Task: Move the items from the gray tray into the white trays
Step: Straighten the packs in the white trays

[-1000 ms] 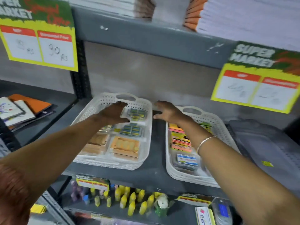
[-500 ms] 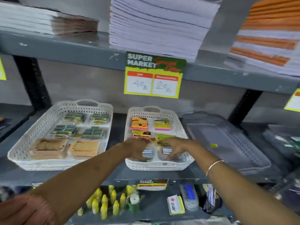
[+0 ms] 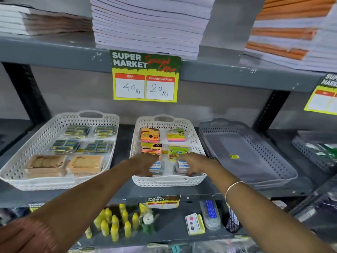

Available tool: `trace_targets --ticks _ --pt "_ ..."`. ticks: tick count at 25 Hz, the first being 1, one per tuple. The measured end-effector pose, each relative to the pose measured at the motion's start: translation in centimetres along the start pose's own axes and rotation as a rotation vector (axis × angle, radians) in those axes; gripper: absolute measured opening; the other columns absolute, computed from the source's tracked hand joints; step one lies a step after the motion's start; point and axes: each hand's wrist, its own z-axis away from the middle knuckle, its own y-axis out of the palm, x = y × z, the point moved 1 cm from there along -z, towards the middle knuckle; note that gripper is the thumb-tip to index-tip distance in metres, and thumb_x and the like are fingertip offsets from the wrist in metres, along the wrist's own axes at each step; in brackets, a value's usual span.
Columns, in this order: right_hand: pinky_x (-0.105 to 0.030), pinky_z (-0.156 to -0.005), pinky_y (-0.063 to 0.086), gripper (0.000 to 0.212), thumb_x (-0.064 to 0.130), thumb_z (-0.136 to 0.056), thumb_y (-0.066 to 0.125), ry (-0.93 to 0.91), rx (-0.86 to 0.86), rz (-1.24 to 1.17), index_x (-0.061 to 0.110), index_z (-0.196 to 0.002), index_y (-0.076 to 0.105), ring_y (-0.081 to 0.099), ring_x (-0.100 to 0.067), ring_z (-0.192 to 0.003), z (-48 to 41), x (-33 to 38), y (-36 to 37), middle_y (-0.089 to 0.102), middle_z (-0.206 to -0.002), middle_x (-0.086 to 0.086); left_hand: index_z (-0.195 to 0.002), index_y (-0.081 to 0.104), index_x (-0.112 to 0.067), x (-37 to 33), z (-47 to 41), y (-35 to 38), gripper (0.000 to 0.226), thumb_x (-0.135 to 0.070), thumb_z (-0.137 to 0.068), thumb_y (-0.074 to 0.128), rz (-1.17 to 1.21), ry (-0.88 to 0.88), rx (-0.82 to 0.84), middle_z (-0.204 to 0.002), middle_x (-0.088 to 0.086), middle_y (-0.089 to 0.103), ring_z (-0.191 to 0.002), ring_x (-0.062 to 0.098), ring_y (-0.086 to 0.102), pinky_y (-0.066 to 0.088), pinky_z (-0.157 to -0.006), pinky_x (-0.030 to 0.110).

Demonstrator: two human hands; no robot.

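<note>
The gray tray (image 3: 284, 172) stands on the right of the shelf and holds only a small yellow sticker (image 3: 234, 156). The middle white tray (image 3: 167, 182) contains sticky-note packs (image 3: 149, 134) and two small clear boxes with blue and white labels at its front. My left hand (image 3: 145, 164) is closed around the left clear box (image 3: 157, 167). My right hand (image 3: 194, 164) grips the right clear box (image 3: 182, 165). The left white tray (image 3: 54, 183) holds eraser packs (image 3: 76, 130) and tan packs (image 3: 84, 163).
A shelf edge with a price sign (image 3: 145, 77) hangs above the trays, with stacked notebooks (image 3: 149, 24) on top. Another gray tray (image 3: 310, 154) sits far right. Yellow bottles (image 3: 113, 223) and erasers lie on the lower shelf.
Both hands came from the far ends of the two white trays to the front of the middle tray. The view swung right, bringing the gray tray into sight.
</note>
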Motion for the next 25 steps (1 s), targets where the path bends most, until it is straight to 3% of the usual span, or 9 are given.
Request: trace_targets --ticks 4,7,10,12,14,16,19,23,25 --pt "-0.033 -0.092 0.046 0.065 0.015 -0.081 0.07 0.002 -0.015 0.0 0.016 -0.139 0.042 0.054 -0.031 -0.118 0.1 0.1 -0.1 0.052 -0.136 -0.014 -0.124 0.044 -0.01 0.1 0.0 -0.1 0.054 -0.025 -0.079 0.069 0.054 -0.012 0.004 -0.129 0.014 0.054 -0.113 0.03 0.052 0.042 -0.093 0.035" --pt "-0.035 -0.093 0.046 0.065 0.016 -0.081 0.07 -0.001 -0.022 0.0 0.016 -0.139 0.041 0.053 -0.032 -0.119 -0.2 0.5 -0.1 0.052 -0.136 -0.013 -0.125 0.044 -0.015 0.3 0.0 -0.4 0.061 -0.036 -0.076 0.072 0.189 -0.037 0.008 -0.131 0.01 0.054 -0.114 0.027 0.052 0.041 -0.092 0.03" --pt "-0.034 -0.097 0.044 0.073 0.021 -0.081 0.072 -0.004 0.081 -0.062 0.016 -0.144 0.035 0.049 -0.029 -0.126 -0.7 0.3 -0.8 0.046 -0.144 -0.011 -0.13 0.042 -0.016 0.6 -0.3 -1.3 0.062 -0.051 -0.081 0.061 0.409 -0.039 -0.046 -0.136 0.006 0.05 -0.122 0.026 0.048 0.038 -0.102 0.033" --pt "-0.032 -0.1 0.042 0.075 0.032 -0.084 0.07 0.011 0.104 -0.203 0.013 -0.147 0.032 0.044 -0.027 -0.134 -1.7 -0.2 -2.1 0.041 -0.15 -0.008 -0.128 0.043 -0.015 1.2 -1.0 -1.9 0.051 -0.046 -0.089 0.052 0.463 -0.029 -0.155 -0.134 0.01 0.051 -0.121 0.028 0.05 0.039 -0.103 0.038" --pt "-0.033 -0.107 0.041 0.068 0.034 -0.087 0.066 0.049 -0.038 -0.294 0.01 -0.144 0.038 0.046 -0.027 -0.133 -3.1 -1.0 -3.6 0.045 -0.146 -0.012 -0.129 0.041 -0.01 2.1 -2.1 -2.5 0.049 -0.037 -0.09 0.055 0.377 -0.08 -0.255 -0.133 0.014 0.051 -0.118 0.03 0.05 0.042 -0.1 0.04" --pt "-0.038 -0.107 0.041 0.067 0.028 -0.086 0.069 0.081 -0.133 -0.212 0.007 -0.142 0.04 0.046 -0.029 -0.131 -5.1 -1.8 -3.9 0.046 -0.144 -0.015 -0.135 0.034 -0.006 3.5 -3.4 -2.6 0.067 -0.033 -0.082 0.066 0.231 -0.131 -0.241 -0.138 0.016 0.044 -0.123 0.031 0.045 0.04 -0.102 0.04" --pt "-0.041 -0.11 0.038 0.086 0.023 -0.079 0.076 0.077 -0.025 -0.052 0.01 -0.149 0.028 0.039 -0.032 -0.135 -7.4 -2.0 -2.5 0.039 -0.147 -0.016 -0.141 0.022 -0.007 4.8 -5.0 -2.0 0.094 -0.038 -0.071 0.076 -0.016 -0.147 -0.081 -0.144 0.015 0.038 -0.131 0.032 0.038 0.033 -0.107 0.047" --pt "-0.039 -0.113 0.036 0.091 0.019 -0.077 0.077 0.046 0.074 0.0 0.011 -0.15 0.023 0.036 -0.032 -0.137 -9.2 -2.2 -1.5 0.033 -0.151 -0.016 -0.135 0.034 -0.012 5.4 -6.3 -1.2 0.083 -0.038 -0.069 0.077 -0.09 -0.133 -0.047 -0.133 0.01 0.052 -0.123 0.03 0.047 0.024 -0.109 0.051" --pt "-0.039 -0.111 0.038 0.092 0.018 -0.075 0.078 0.044 0.078 -0.006 0.013 -0.15 0.025 0.036 -0.032 -0.136 -9.6 -2.2 -1.7 0.033 -0.149 -0.016 -0.132 0.038 -0.014 5.6 -6.4 -1.1 0.078 -0.039 -0.069 0.077 -0.085 -0.129 -0.039 -0.129 0.009 0.055 -0.12 0.03 0.049 0.027 -0.106 0.049"
